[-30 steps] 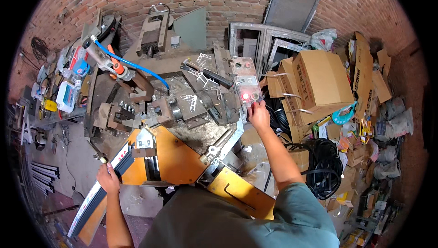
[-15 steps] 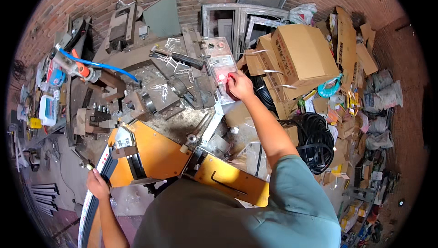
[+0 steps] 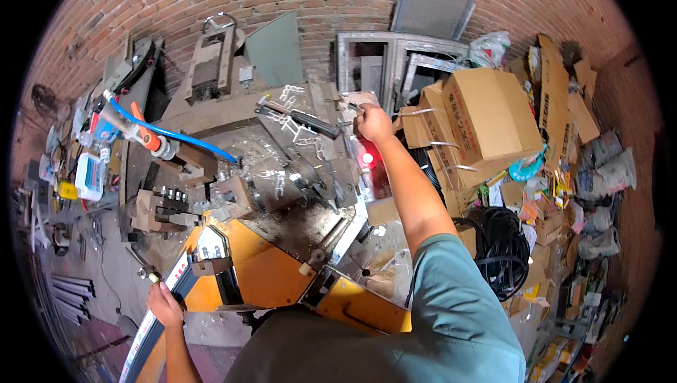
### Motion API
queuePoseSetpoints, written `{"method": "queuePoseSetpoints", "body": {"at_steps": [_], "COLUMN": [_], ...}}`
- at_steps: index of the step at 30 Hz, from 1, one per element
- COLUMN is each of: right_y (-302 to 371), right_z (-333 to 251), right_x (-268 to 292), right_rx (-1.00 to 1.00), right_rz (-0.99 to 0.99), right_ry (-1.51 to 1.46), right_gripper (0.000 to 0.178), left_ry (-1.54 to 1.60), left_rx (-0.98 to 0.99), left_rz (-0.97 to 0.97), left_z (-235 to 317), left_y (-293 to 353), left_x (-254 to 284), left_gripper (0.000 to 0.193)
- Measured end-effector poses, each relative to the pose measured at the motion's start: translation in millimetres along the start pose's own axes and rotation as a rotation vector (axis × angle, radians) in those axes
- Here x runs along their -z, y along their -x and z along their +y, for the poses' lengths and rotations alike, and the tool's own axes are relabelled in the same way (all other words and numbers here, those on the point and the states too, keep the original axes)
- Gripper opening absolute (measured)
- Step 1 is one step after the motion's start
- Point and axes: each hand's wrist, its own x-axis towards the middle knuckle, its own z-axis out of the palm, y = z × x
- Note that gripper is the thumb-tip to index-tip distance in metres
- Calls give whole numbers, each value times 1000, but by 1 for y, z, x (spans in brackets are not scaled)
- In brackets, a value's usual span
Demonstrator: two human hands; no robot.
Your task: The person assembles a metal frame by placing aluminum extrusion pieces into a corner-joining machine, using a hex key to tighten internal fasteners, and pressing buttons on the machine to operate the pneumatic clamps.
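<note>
My left hand (image 3: 166, 305) is closed round a long dark profile (image 3: 144, 333) with a white printed film, low on the left. Just past its fingertips is a pale lever knob (image 3: 154, 278). The profile's upper end meets the orange-topped machine (image 3: 271, 263) by a metal clamp block (image 3: 211, 245). My right hand (image 3: 375, 123) is at the upper end of a narrow control panel (image 3: 363, 101), its bent fingers closed on a small dark switch knob (image 3: 355, 106). A red lamp (image 3: 367, 159) glows on that panel, below the hand.
A hammer (image 3: 300, 116) and white bent clips (image 3: 273, 180) lie on the dirty machine bed. A blue air hose (image 3: 176, 132) arches at left. Right of my arm stand a large cardboard box (image 3: 490, 115) and a black cable coil (image 3: 501, 252). Window frames (image 3: 398, 48) lean against the brick wall.
My right hand has moved up the panel, from beside the red button to the dark knob. The red lamp now shines brightly. The view has shifted; my left hand keeps the profile.
</note>
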Motion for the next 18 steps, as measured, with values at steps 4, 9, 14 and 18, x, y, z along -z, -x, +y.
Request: {"method": "queuePoseSetpoints", "body": {"at_steps": [4,9,14,18], "right_y": [-31,-43,-42,-43], "right_z": [-1,-6,5,18], "right_x": [-24,-37,-46,-47], "right_rx": [-28,-16,60,56], "right_rz": [-96,-7,60,3], "right_ry": [-32,-77,-100,-122], "right_gripper": [40,34,27,29], "left_ry": [-3,-56,-90,-54], "left_rx": [8,24,42,37], "left_rz": [-27,-27,-50,-34], "left_z": [1,1,1,8], "left_y": [-4,-1,1,-3], "left_x": [2,3,2,4], "left_gripper": [37,35,35,32]}}
